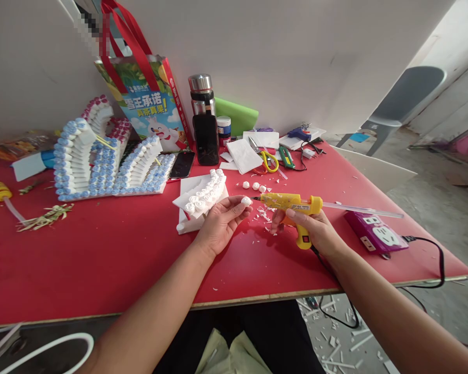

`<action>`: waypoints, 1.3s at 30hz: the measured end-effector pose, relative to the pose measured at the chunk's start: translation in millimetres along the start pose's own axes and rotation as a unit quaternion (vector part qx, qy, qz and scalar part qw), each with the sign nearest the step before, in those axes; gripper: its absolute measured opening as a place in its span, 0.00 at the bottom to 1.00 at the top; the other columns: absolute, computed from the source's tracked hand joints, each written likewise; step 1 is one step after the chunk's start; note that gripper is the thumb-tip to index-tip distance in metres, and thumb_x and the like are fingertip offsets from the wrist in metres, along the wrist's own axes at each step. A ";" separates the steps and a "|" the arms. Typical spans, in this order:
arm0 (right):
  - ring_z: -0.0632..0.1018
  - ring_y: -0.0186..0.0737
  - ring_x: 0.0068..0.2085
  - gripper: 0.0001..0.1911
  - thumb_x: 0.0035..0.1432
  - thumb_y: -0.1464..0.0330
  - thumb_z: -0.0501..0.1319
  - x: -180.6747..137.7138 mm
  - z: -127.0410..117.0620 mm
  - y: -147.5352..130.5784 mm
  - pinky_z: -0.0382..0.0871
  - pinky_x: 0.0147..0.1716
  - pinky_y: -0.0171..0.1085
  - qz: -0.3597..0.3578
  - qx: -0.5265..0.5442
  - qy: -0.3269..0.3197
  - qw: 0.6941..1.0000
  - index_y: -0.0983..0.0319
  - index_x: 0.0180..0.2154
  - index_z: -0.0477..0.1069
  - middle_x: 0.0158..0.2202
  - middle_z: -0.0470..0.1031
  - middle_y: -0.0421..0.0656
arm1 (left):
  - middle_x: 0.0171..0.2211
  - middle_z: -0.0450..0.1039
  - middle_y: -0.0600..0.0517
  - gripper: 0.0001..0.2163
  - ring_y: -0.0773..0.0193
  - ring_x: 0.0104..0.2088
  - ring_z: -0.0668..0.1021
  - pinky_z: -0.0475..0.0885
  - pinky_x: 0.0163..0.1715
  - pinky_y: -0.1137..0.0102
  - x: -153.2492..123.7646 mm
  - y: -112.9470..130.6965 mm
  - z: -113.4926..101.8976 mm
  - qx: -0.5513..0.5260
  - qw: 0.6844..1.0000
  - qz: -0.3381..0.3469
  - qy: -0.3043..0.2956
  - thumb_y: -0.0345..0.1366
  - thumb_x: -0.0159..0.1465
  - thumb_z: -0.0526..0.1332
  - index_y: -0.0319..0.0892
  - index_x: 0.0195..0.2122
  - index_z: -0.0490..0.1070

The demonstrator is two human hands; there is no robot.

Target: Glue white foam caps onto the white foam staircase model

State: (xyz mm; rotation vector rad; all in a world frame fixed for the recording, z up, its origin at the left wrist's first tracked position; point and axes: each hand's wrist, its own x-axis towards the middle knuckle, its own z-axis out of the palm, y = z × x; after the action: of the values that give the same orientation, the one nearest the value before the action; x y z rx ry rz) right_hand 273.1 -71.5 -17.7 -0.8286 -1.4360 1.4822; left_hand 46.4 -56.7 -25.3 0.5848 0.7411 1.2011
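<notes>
Pinched between the fingertips of my left hand (226, 218) is a small white paper rose (246, 201). My right hand (315, 226) grips a yellow hot glue gun (288, 201), with a clear glue stick (362, 209) jutting from its back. The gun's nozzle points left and is right at the rose; whether they touch I cannot tell. Behind my left hand lies a white foam piece (206, 193) covered with rows of white roses. Several loose white roses (256, 186) sit on the red table (140, 259), just beyond the nozzle.
Blue-and-white flower-covered foam pieces (105, 166) stand at the left, before a printed bag (152, 104). A thermos (201, 93), a propped phone (206, 139), yellow-handled scissors (270, 161) and a green cutter (286, 157) are at the back. A purple power strip (374, 232) sits at right, its cord trailing.
</notes>
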 end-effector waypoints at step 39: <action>0.75 0.40 0.25 0.21 0.66 0.57 0.60 -0.4 0.6 -1.6 0.69 0.30 0.40 0.021 -0.066 -0.012 0.998 0.61 0.24 0.72 0.21 0.74 0.42 | 0.34 0.80 0.50 0.08 0.70 0.35 0.81 0.76 0.42 0.76 2.1 0.0 -2.3 -0.039 0.999 -0.010 0.021 0.24 0.54 0.72 0.35 0.36 0.79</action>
State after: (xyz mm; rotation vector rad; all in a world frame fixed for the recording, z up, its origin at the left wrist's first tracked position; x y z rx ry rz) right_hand 272.9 -72.2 -16.1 -0.9292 -1.5557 1.4460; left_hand 45.0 -54.6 -27.1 0.4882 0.7303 1.2205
